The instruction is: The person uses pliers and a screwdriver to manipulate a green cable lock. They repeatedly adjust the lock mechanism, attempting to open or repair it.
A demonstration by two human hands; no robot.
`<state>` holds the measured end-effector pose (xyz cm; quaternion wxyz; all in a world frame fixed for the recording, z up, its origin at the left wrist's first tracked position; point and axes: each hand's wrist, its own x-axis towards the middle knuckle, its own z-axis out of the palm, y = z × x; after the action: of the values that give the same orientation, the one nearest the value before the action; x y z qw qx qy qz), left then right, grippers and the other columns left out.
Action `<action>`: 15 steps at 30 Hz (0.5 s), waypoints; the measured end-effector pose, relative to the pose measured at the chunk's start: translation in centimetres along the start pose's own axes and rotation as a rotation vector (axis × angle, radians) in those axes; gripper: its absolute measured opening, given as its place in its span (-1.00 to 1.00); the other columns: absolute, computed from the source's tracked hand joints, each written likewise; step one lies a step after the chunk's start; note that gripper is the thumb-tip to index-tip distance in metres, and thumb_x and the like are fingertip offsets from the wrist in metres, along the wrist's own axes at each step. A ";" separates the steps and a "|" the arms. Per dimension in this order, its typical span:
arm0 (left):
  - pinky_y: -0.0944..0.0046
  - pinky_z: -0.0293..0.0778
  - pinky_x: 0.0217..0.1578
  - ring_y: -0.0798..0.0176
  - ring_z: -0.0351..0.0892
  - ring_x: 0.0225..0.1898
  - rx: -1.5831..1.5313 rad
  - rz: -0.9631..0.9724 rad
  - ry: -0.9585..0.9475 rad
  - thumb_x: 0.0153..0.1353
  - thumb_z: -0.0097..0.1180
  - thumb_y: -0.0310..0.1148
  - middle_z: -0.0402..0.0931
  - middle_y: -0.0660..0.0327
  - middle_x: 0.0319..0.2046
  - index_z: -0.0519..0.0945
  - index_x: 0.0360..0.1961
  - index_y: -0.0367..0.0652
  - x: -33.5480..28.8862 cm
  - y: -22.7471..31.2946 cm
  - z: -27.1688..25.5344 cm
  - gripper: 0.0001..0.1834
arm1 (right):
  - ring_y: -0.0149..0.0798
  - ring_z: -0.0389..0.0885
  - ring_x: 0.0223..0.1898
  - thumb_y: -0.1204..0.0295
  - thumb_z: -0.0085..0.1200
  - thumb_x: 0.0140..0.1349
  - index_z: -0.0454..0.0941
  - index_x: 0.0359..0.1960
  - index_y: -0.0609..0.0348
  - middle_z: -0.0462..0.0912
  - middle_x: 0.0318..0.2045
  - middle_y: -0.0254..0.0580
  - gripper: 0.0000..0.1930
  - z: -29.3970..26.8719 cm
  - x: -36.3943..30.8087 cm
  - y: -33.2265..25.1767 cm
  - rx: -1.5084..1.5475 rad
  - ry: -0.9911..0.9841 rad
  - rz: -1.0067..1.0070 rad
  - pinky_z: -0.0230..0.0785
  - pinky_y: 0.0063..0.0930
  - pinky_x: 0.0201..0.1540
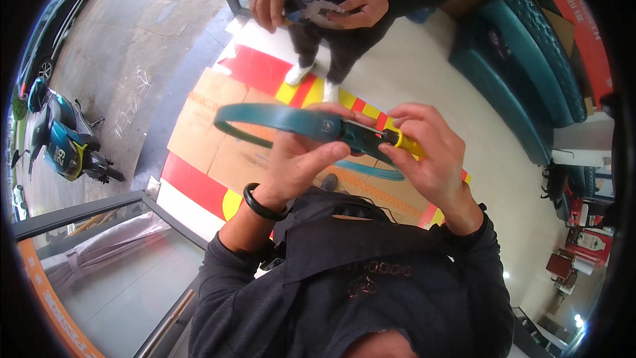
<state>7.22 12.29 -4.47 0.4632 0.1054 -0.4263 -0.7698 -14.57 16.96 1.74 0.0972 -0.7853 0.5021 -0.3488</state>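
Teal belt [285, 119] held looped in midair above cardboard [199, 122], pinched between thumb and fingers of the left hand [295, 164], yellow screwdriver [407, 143] gripped by the right hand [434, 156], its shaft aimed at the belt.

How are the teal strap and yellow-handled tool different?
The teal strap curves round; the yellow-handled tool is straight. The strap is flat and wide, while the tool has a thin metal shaft. The left hand holds the strap; the right hand holds the tool. Both are held up.
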 end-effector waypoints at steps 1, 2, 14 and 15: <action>0.13 0.48 0.17 0.10 0.57 0.13 0.016 0.003 -0.003 0.28 0.30 -0.38 0.56 -0.02 0.10 0.45 0.16 -0.32 -0.2 0.1 -0.1 -0.52 | -0.22 0.65 -0.26 0.47 0.31 0.16 0.47 -0.25 0.25 0.65 -0.15 -0.01 -0.76 -0.1 0.2 -0.3 -0.020 -0.006 -0.005 0.50 -0.45 -0.22; 0.12 0.47 0.18 0.09 0.56 0.13 -0.010 -0.004 0.029 0.27 0.30 -0.39 0.56 -0.02 0.10 0.45 0.16 -0.32 -0.4 0.3 -0.2 -0.51 | -0.22 0.65 -0.23 0.47 0.34 0.14 0.47 -0.26 0.25 0.64 -0.11 0.01 -0.73 0.0 0.4 -0.7 -0.031 0.011 -0.013 0.50 -0.45 -0.19; 0.02 0.49 0.18 -0.01 0.55 0.17 0.051 -0.023 0.173 0.14 0.44 -0.24 0.54 -0.02 0.09 0.52 0.13 -0.32 -4.0 7.0 -10.7 -0.40 | -0.48 0.36 -0.45 0.44 0.51 0.05 0.34 -0.42 0.13 0.48 -0.49 -0.31 -0.57 10.4 5.4 -5.7 0.298 -0.105 0.262 0.22 -0.58 -0.40; 0.02 0.49 0.18 0.00 0.56 0.16 0.045 -0.017 0.178 0.14 0.44 -0.25 0.55 -0.02 0.08 0.52 0.13 -0.32 -4.4 7.8 -11.8 -0.40 | -0.49 0.36 -0.45 0.44 0.52 0.04 0.34 -0.43 0.14 0.48 -0.49 -0.31 -0.57 11.4 6.2 -6.4 0.287 -0.104 0.227 0.21 -0.58 -0.41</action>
<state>21.10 7.63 -6.91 0.4903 0.1873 -0.3998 -0.7514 -1.00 12.43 -0.69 0.2729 -0.7186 0.5270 -0.3625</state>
